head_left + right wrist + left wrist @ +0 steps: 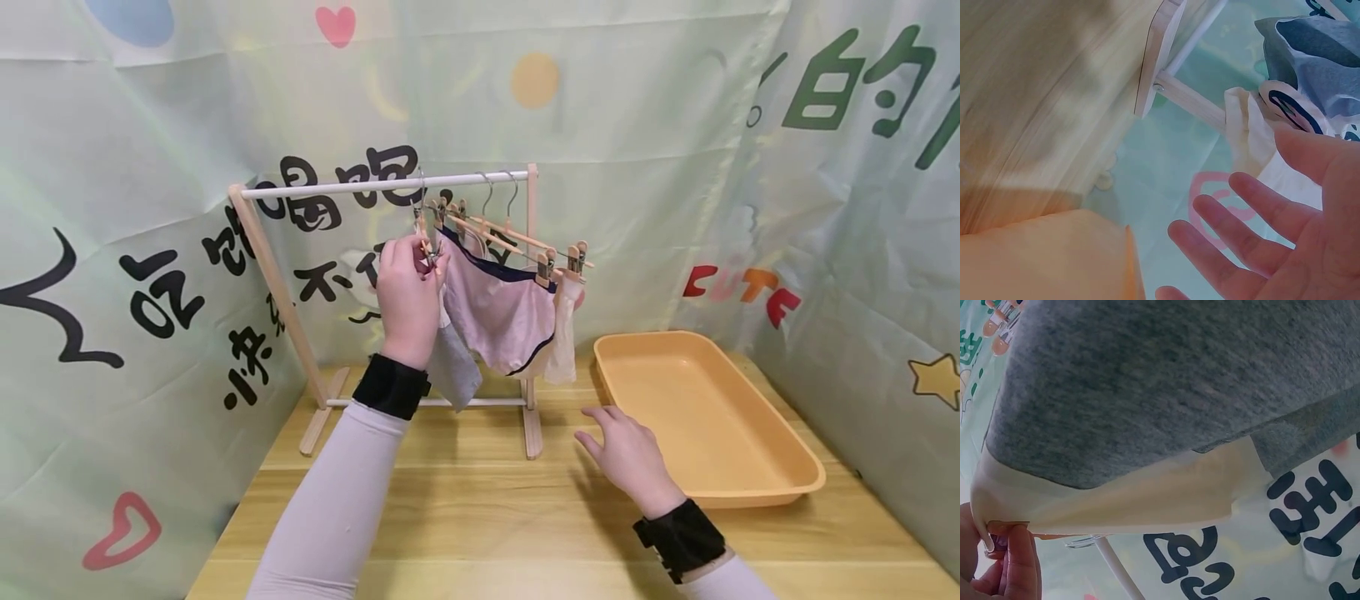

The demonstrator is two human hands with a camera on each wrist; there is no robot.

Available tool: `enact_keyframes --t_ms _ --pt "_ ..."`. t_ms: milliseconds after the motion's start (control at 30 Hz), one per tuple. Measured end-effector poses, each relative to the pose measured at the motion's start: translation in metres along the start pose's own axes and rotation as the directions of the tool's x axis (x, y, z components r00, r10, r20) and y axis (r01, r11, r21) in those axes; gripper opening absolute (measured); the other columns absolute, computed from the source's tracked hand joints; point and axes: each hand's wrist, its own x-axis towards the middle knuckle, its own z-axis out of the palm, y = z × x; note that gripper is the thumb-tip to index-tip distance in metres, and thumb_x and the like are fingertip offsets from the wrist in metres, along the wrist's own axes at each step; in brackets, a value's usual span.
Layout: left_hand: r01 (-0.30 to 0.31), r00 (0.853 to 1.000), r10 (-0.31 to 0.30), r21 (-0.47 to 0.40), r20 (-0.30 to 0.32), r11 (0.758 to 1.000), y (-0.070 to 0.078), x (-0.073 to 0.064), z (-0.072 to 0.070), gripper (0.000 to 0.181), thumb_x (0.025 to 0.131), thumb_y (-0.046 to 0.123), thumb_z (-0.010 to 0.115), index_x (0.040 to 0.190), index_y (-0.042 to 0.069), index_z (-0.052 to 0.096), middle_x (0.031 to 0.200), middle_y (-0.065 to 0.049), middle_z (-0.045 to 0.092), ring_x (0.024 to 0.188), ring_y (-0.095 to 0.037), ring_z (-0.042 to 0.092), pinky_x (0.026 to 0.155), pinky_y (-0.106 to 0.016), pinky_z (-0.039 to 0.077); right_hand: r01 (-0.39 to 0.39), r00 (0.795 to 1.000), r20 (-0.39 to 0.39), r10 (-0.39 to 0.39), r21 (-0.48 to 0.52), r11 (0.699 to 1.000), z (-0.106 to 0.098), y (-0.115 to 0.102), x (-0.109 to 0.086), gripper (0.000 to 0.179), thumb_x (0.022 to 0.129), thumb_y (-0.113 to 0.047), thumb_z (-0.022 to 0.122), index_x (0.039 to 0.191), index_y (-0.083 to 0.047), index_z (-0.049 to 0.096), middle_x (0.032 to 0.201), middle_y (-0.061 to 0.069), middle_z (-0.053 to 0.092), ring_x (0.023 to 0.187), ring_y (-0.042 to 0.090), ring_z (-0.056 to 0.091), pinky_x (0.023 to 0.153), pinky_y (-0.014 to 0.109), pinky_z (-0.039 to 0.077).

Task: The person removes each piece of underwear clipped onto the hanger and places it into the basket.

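Observation:
My left hand is raised to the near end of a hanger on the rack, its thumb and fingers pinching a clip there. Grey underpants with a cream waistband hang below it, and the fingertips sit right at the waistband's corner. Beside them, pink panties with dark trim hang from a second clip hanger. A cream-white garment hangs behind those. Low over the table, my right hand holds nothing, its fingers spread and relaxed, left of the orange tray.
The drying rack has a white top rail, wooden posts and feet on the wooden table. Printed cloth walls enclose the table at the back and both sides.

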Motion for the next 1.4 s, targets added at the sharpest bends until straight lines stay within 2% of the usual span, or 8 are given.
enact_keyframes --t_ms 600,833,1067,1400 --pt "0.017 0.999 -0.017 -0.003 -0.039 1.0 -0.009 0.003 -0.012 0.032 0.085 0.02 0.07 0.104 -0.005 0.061 0.092 -0.021 0.059 0.083 -0.026 0.057 0.072 -0.036 0.055 0.022 0.999 -0.024 -0.022 -0.002 1.0 0.0 0.0 -0.001 0.04 0.085 -0.032 0.069 0.113 -0.004 0.066 0.105 0.021 0.068 0.087 0.036 0.064 0.065 0.054 0.054" --pt "0.037 0.999 -0.038 -0.022 -0.036 0.999 -0.01 0.003 -0.023 0.036 0.086 0.023 0.069 0.106 -0.005 0.06 0.093 -0.021 0.058 0.082 -0.024 0.056 0.068 -0.033 0.057 0.028 0.999 -0.035 -0.029 -0.01 1.0 -0.001 0.0 0.0 0.038 0.084 -0.03 0.071 0.111 -0.003 0.067 0.103 0.02 0.068 0.085 0.036 0.064 0.063 0.054 0.054" --pt "0.043 0.998 -0.045 -0.042 -0.054 0.998 -0.014 -0.003 -0.031 0.033 0.086 0.021 0.069 0.105 -0.005 0.06 0.09 -0.019 0.055 0.078 -0.021 0.056 0.065 -0.032 0.057 0.038 0.998 -0.04 -0.04 -0.036 0.999 -0.004 -0.002 0.005 0.039 0.084 -0.031 0.071 0.111 -0.003 0.067 0.103 0.021 0.068 0.084 0.036 0.064 0.063 0.054 0.054" --pt "0.04 0.993 -0.047 -0.065 -0.108 0.997 -0.009 -0.021 -0.047 0.032 0.084 0.021 0.071 0.101 -0.005 0.061 0.089 -0.02 0.056 0.076 -0.019 0.056 0.063 -0.033 0.058 0.035 0.999 -0.027 -0.036 -0.038 0.999 -0.007 -0.002 0.009 0.041 0.085 -0.035 0.068 0.113 -0.005 0.067 0.106 0.021 0.067 0.086 0.037 0.064 0.065 0.056 0.054"
